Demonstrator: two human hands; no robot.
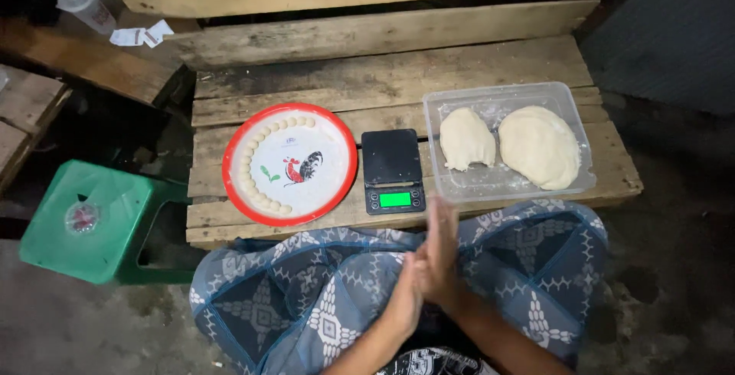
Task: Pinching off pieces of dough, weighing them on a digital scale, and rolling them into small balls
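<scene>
Two hands, left (pixel 404 298) and right (pixel 440 256), pressed palm to palm over the lap; whether anything lies between cannot be told. Just ahead: scale (pixel 392 170) at bench edge. Ahead-left: plate (pixel 289 163), dough balls (pixel 256 162) lining its rim. Ahead-right: tub (pixel 507 142), two dough lumps (pixel 540 146).

red-rimmed white plate (pixel 230 162) — rooster motif, green stool (pixel 53 241), black scale (pixel 391 157)

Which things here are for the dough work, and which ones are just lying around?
For the dough work:
- hands, pressed palm to palm
- tray with small dough balls along its rim
- scale
- clear tub holding two dough lumps

Just lying around:
- green stool
- plastic cup
- paper scraps
</scene>
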